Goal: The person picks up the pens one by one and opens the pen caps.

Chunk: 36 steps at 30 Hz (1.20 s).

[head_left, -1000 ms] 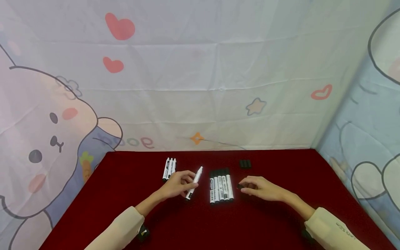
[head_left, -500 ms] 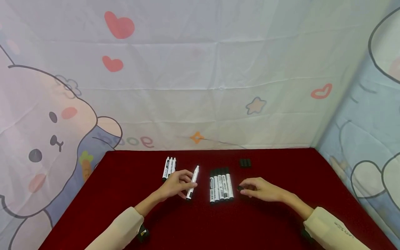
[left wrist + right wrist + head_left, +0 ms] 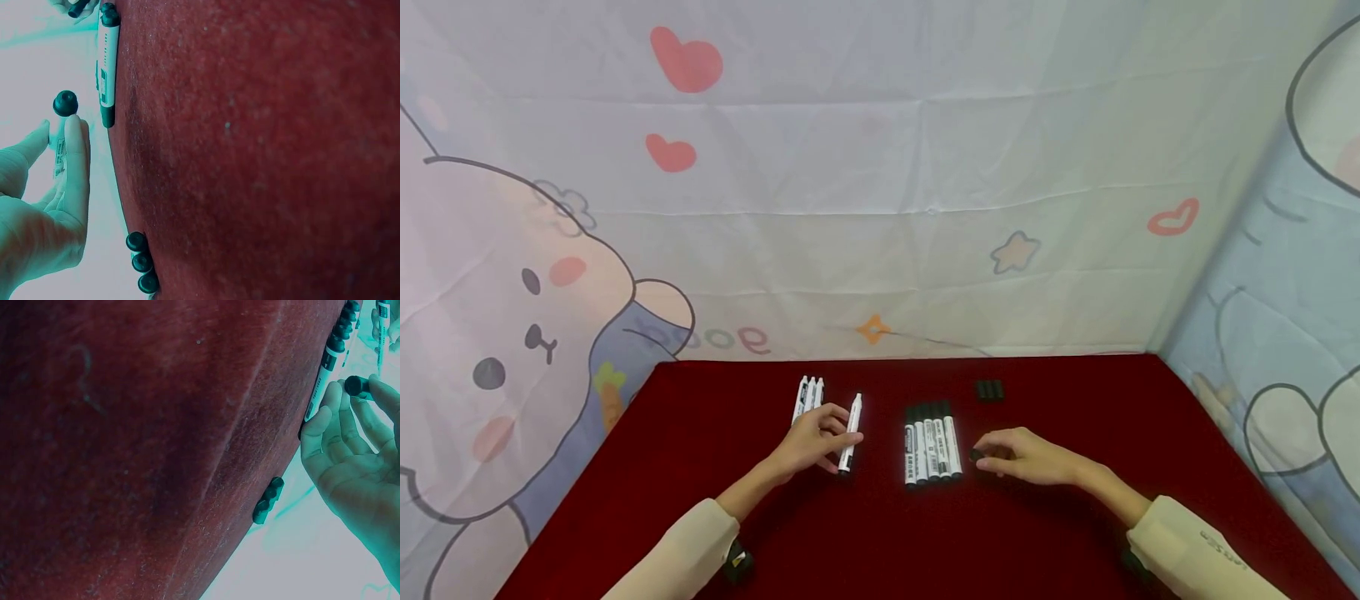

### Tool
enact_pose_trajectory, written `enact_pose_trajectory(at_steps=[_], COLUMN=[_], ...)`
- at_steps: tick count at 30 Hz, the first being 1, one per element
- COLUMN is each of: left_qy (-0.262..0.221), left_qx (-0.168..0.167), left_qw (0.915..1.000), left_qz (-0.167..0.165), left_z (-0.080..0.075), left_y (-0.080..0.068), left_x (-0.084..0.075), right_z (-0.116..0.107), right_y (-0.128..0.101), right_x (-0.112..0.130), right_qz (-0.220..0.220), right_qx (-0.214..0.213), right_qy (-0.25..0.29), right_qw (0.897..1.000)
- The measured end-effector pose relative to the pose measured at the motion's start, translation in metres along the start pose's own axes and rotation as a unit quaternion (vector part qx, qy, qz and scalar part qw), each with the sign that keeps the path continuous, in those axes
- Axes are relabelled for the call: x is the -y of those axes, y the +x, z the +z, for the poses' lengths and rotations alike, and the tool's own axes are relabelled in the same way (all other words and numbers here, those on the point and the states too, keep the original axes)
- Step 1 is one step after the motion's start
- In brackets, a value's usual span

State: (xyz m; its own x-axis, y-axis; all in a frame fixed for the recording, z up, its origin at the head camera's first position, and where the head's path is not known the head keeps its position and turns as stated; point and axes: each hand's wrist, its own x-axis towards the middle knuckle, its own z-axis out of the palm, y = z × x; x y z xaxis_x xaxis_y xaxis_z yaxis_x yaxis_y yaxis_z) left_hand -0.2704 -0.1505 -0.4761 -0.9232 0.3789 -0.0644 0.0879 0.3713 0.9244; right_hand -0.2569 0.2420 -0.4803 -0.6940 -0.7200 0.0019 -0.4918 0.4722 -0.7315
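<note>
Matt, felt-like red cloth (image 3: 1037,533) lies under both hands; the marker (image 3: 851,433) in the left hand (image 3: 808,442) is smooth white plastic (slightly glossy).

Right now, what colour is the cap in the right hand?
Black. The cap, pinched by the right hand, shows best in the head view.

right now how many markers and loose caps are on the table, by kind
capped markers in the middle row: 5
uncapped markers lying at the back left: 3
uncapped marker held by the left hand: 1
loose black caps at the back right: 3
black cap pinched by the right hand: 1
total: 13 things, 9 markers and 4 caps
</note>
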Motion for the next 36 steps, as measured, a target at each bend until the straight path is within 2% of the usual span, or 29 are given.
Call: enact_pose_trajectory(at_steps=[6,24,29,36], left_qy=[0.003,0.0,0.009,0.017], left_qx=[-0.023,-0.069,-0.083,-0.105], left_qw=[0.9995,0.9968,0.996,0.994], left_qz=[-0.019,-0.041,-0.032,-0.026], left_z=[-0.004,-0.025,-0.031,-0.046], left_y=[-0.002,-0.004,-0.003,0.001], left_x=[0.001,0.013,0.015,0.021], right_z=[0.001,0.002,0.004,0.003], right_y=[0.0,-0.001,-0.001,-0.003], right_x=[0.001,0.002,-0.002,-0.002], right_qz=[0.002,0.002,0.006,0.011], right_qx=[0.006,0.008,0.009,0.01], right_qy=[0.006,0.008,0.016,0.018], right_qw=[1.0,1.0,1.0,1.0])
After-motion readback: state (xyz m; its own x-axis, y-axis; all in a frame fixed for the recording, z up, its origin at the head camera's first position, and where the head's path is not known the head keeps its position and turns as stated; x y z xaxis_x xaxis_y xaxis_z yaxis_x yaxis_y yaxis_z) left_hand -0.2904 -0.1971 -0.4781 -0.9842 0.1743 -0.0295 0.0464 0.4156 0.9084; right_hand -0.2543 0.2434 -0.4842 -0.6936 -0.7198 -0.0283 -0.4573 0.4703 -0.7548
